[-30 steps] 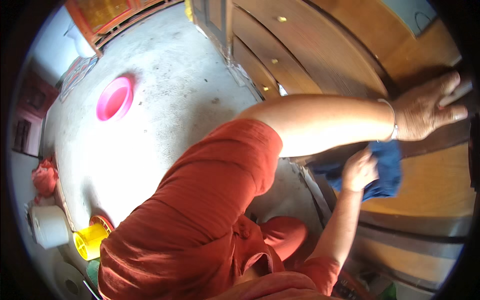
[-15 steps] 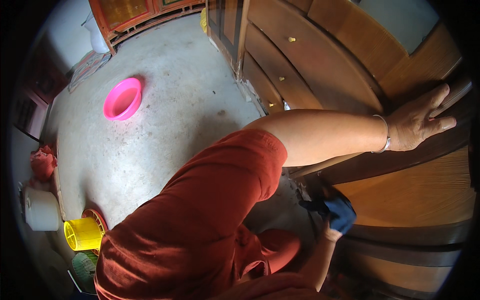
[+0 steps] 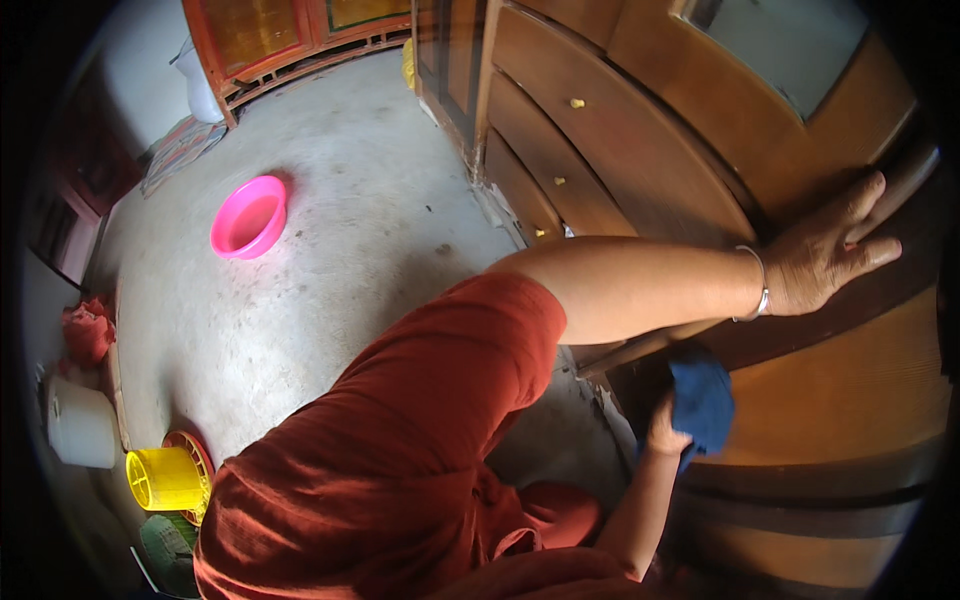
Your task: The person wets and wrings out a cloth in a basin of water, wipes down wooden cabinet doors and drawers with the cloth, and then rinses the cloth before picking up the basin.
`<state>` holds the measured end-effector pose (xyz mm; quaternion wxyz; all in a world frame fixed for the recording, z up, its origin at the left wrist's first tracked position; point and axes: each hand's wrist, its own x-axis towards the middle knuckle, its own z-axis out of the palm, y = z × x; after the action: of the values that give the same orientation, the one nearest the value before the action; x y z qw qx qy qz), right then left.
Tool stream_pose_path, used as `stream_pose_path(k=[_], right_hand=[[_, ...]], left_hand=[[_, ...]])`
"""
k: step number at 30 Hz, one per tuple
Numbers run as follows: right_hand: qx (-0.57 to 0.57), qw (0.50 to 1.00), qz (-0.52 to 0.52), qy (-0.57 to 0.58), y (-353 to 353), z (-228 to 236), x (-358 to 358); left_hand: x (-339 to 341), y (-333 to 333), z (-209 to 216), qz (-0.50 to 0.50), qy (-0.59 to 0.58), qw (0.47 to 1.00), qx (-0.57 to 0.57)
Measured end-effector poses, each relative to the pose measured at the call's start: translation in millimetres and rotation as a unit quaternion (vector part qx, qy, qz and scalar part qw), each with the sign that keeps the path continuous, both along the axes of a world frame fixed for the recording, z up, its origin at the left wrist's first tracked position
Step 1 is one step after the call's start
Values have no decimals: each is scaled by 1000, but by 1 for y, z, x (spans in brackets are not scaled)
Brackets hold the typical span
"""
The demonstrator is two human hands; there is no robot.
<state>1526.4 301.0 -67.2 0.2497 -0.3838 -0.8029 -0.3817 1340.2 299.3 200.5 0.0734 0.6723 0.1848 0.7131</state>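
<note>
My left hand [image 3: 815, 250], with a silver bangle [image 3: 764, 290] at the wrist, rests against a dark wooden edge [image 3: 900, 195] of brown furniture. Its thumb and fingers are spread apart. Lower down, below that arm, my right hand [image 3: 664, 430] holds a bunched blue cloth [image 3: 704, 405]. The cloth lies against or just in front of a lighter wooden panel [image 3: 830, 400]; whether it touches cannot be told. The cloth hides most of the right fingers. My red sleeve [image 3: 420, 390] covers much of the lower middle.
Drawers with small pale knobs [image 3: 577, 103] line the right side. On the grey concrete floor [image 3: 340, 200] stands a pink basin [image 3: 249, 217]. At the left are a yellow plastic container [image 3: 165, 478], a white bucket [image 3: 82, 424] and a red bag [image 3: 88, 332]. An orange-red cabinet [image 3: 265, 40] stands at the back.
My right hand and the blue cloth have moved slightly up and to the right along the wooden panel. My left hand stays on the dark edge while the view shifts a little.
</note>
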Motion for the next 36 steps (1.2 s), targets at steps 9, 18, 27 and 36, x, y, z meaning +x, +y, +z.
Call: stream_pose_path(k=[9,18,27,36], right_hand=[[-169,898,392,105,-60,171,17],[38,955,126,266,13,107,122],[-109,892,406,166,1,198,-24],[203,921,74,325,9,226,101]], left_hand=[[17,51,-20,675,230,688,132],[3,-26,6,-152,-31,988,-26],[-9,41,-5,260,107,951,128],[6,32,-5,366,79,894,246]])
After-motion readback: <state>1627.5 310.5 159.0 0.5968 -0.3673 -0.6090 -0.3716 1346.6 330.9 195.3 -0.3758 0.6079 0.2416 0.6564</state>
